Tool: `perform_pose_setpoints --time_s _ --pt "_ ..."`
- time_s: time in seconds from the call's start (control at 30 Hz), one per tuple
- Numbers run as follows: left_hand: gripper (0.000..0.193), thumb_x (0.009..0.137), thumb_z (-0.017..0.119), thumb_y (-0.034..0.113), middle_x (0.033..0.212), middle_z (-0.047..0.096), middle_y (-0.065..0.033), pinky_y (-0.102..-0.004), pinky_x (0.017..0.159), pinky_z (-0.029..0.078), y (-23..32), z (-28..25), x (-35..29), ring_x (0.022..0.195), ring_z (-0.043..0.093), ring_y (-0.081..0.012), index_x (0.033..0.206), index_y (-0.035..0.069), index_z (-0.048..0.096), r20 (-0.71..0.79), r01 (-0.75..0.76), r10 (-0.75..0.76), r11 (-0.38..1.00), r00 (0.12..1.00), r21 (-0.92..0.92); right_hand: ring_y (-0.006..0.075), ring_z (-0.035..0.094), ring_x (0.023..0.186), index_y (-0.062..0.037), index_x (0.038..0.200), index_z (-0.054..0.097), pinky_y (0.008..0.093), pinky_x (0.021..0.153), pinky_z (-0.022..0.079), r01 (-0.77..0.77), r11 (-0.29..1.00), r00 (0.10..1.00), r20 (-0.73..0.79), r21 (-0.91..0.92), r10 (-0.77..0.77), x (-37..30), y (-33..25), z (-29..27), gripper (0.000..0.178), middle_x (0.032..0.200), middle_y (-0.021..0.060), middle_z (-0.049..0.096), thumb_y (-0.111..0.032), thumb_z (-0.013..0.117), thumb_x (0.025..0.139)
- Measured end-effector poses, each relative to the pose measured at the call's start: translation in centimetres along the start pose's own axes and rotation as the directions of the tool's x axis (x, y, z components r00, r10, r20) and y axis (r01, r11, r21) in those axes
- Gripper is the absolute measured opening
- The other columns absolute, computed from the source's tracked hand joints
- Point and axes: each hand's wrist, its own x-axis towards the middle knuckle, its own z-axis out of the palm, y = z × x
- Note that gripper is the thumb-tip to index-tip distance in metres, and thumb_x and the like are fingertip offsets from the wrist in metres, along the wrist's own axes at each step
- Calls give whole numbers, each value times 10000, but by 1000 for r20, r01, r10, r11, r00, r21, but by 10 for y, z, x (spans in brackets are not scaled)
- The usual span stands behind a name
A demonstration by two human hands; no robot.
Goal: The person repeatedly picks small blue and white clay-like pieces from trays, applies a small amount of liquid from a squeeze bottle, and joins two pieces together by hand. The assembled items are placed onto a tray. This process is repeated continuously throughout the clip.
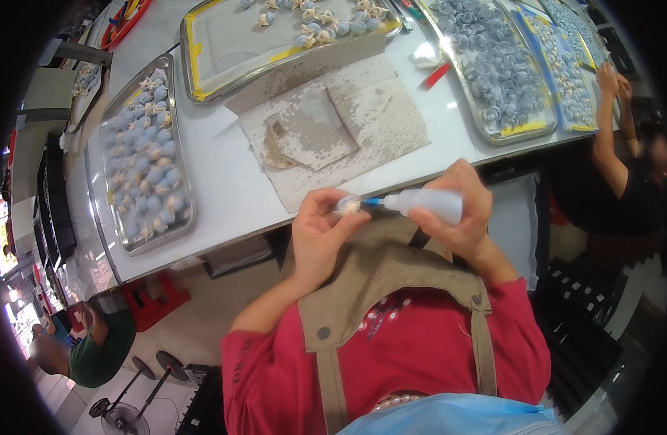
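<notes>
Between the thumb and fingers of my left hand [322, 235] is a small pale figurine piece [350, 205], cream and bluish, partly hidden by the fingertips. My right hand [464, 214] is wrapped round a white squeeze bottle [431, 202], tilted nearly sideways. Its thin blue nozzle tip [372, 201] points left and meets or almost meets the small piece; I cannot tell which. Both hands are held just off the front edge of the table, above my brown apron [391, 272].
Stained cardboard [391, 109] lies on the white table [217, 210]. A metal tray [190, 210] of blue-and-cream pieces stands left, another tray [196, 80] behind, and a tray [518, 130] of grey-blue pieces right. A red-handled tool [437, 76] lies near it. Other people sit at both sides.
</notes>
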Motion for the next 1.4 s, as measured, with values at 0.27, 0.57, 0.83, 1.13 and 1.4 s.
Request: perform_pose_setpoints --time_s 0.27,0.57,0.83,1.13,1.4 --pt "326 805 632 9 1025 574 -121 -262 734 495 1 1 -1 844 603 -184 1084 -2 464 0 9 -9 1000 1000 -10 202 483 595 -43 733 577 291 527 384 9 1000 1000 -5 9 -9 4 0 2 261 670 55 546 -131 790 609" --pt "293 838 601 13 1061 562 -116 -253 734 479 0 -8 1 871 602 -180 1096 8 463 16 12 -11 996 1000 -88 160 532 662 -15 816 563 279 585 429 -377 854 914 -5 359 406 7 11 9 222 715 69 574 -112 732 711" --pt "338 817 628 37 1086 567 -137 -235 715 495 3 -6 4 843 607 -178 1111 26 461 22 -15 16 999 1000 -48 249 569 772 -11 883 605 335 702 439 -293 956 948 -125 29 294 60 59 49 238 785 131 603 -230 643 798" --pt "332 818 624 31 1081 565 -137 -239 716 496 1 -7 6 841 605 -180 1108 23 464 30 -14 15 999 999 -41 271 569 842 -32 897 633 359 749 436 -160 897 907 -420 -411 -31 68 94 -25 218 828 105 622 -170 686 736" --pt "318 828 613 23 1081 561 -130 -247 731 488 2 5 7 852 603 -179 1108 17 464 92 21 -20 1000 996 -20 258 571 879 -22 1020 571 334 783 449 -126 789 940 -328 -601 -99 67 135 -65 280 939 112 615 -108 643 763"
